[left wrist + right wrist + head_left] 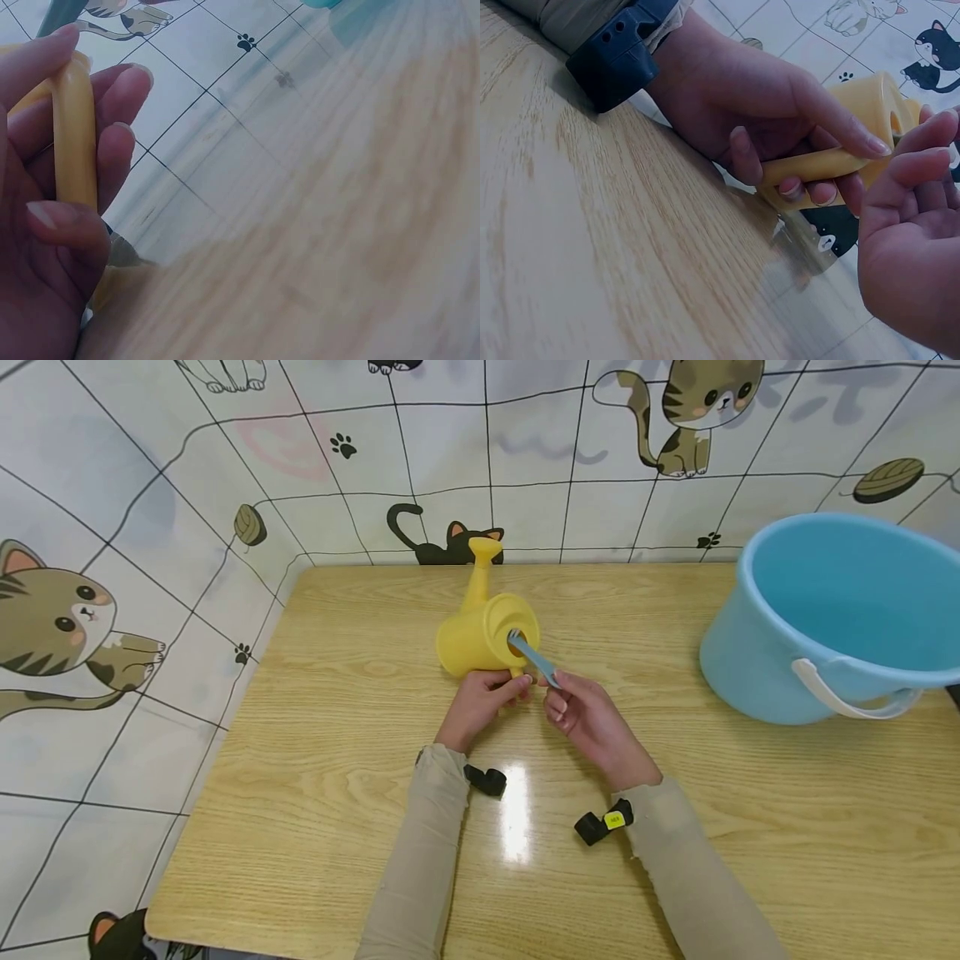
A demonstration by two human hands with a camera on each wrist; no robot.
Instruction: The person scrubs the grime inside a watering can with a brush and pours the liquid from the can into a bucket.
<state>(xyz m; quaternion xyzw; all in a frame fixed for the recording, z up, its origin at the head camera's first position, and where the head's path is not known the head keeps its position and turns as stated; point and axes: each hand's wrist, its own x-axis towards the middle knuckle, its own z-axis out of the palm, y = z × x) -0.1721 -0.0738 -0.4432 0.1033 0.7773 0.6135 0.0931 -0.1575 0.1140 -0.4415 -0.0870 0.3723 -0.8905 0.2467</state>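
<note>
Your left hand [483, 700] curls at the near side of the watering can [468, 643]; your right hand [592, 720] pinches, fingers bent, near its right.

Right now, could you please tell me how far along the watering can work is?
Looks done: the left hand grips the yellow watering can by its handle. In hand: the right hand holds a blue tool, its tip at the can's opening. Probably remaining: inserting it fully or withdrawing it, since its other end is outside.

Surface [307, 710] is a light wood-grain thing, kinda shiny where the light hits, and there's a light blue bucket [761, 652] sitting on its right side.
</note>
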